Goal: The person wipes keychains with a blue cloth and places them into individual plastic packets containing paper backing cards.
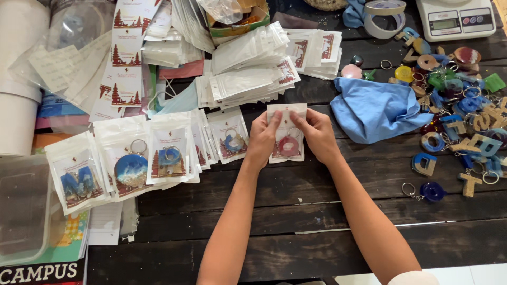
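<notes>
Two hands — left hand (262,138), right hand (317,134) — pinch a pouch (287,133) by its top edge; its long axis runs away from the person, red keyring (288,146) inside.

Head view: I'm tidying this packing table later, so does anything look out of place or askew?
A crumpled blue cloth lies bunched beside the loose keychains. The empty pouches sit in slumped, fanned stacks. Both hands pinch one pouch flat on the table; nothing looks spilled or broken.

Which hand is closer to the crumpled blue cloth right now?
Right. The right hand sits just beside the blue cloth; the left hand is farther, across the clear pouch both hold.
</notes>
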